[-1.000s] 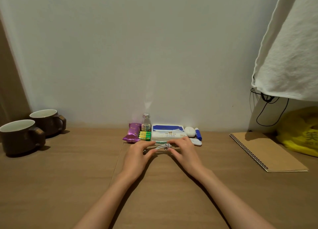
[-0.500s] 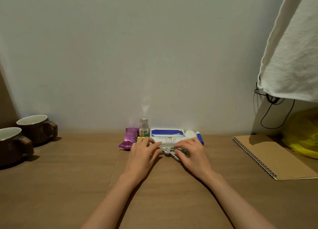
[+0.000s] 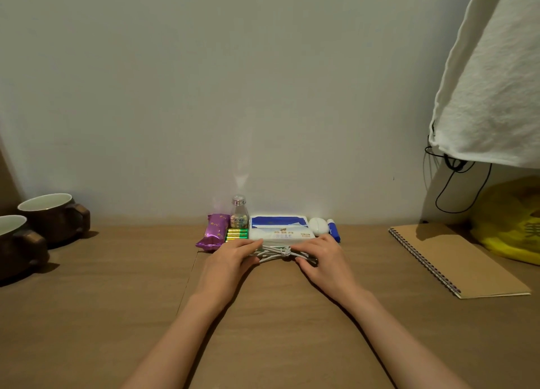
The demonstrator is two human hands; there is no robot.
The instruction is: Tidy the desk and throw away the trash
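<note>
A smooth brown wooden desk (image 3: pixel 117 315) is crossed by two bare forearms. The left hand (image 3: pixel 232 261) and right hand (image 3: pixel 325 260) are laid close together, fingers fairly straight and pressed flat on the two ends of a knotted bundle of thin white cord (image 3: pixel 277 252), which is left showing between them.

Just beyond the fingertips, touching the cord, a soft rectangular tissue pack (image 3: pixel 280 233) in white and blue is seen. Beyond the left hand, shiny green batteries (image 3: pixel 236 234) are lined up beside a crinkled purple foil snack wrapper (image 3: pixel 212 234), with a small clear bottle (image 3: pixel 239 214) behind them. Beyond the right hand, a white oval case (image 3: pixel 318 226) and a blue tube (image 3: pixel 333 231) are placed near the wall.

Well to the right, a spiral-bound kraft notebook (image 3: pixel 455 260), a glossy yellow plastic bag (image 3: pixel 508 222) and a hanging white cloth (image 3: pixel 496 81) are visible; well to the left, two glazed brown mugs (image 3: pixel 55 216).

A second earlier, the cord was held at the fingertips, short of the pack; it is now pushed against the pack.
</note>
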